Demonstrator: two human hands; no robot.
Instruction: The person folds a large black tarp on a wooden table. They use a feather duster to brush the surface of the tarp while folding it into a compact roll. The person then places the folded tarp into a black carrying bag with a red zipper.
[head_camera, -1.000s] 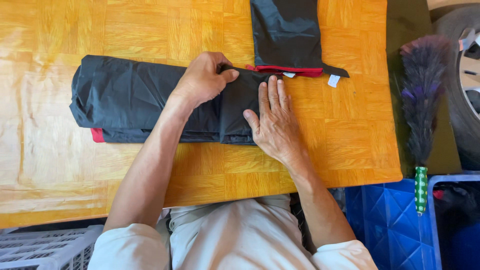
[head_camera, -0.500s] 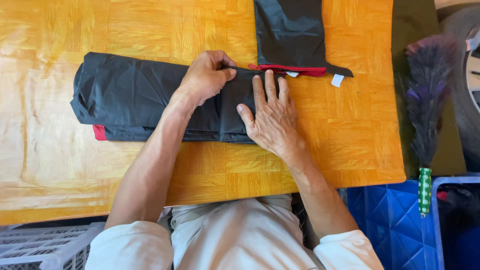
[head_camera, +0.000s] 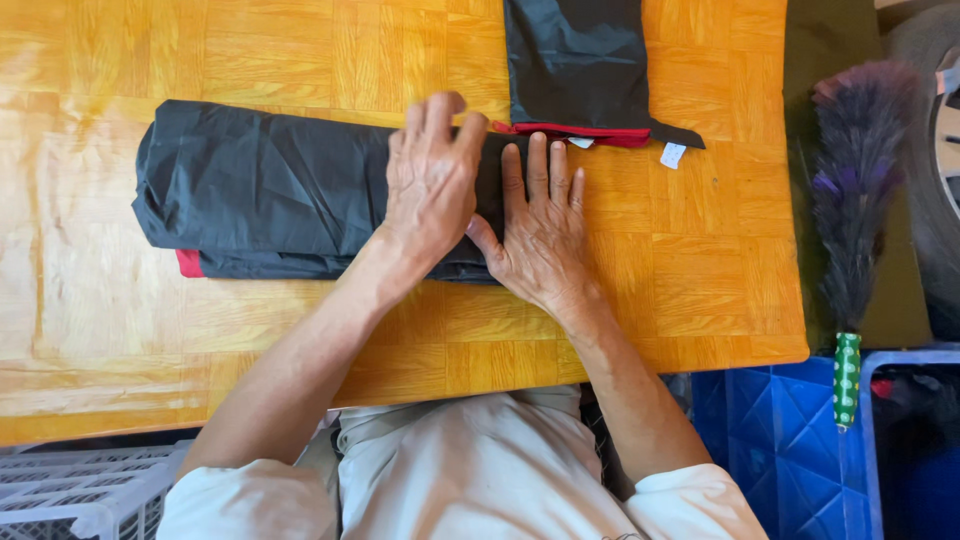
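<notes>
Both hands press flat on a folded black cloth (head_camera: 270, 195) lying across the wooden bench (head_camera: 300, 320): left hand (head_camera: 432, 185) and right hand (head_camera: 540, 235), fingers spread, gripping nothing. Folding looks nearly finished; a black pouch (head_camera: 575, 65) waits just beyond.

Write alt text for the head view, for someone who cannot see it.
Both hands press flat on a folded black cloth lying on an orange wooden table: left hand beside right hand. A black pouch lies beyond; a feather duster sits right.
</notes>
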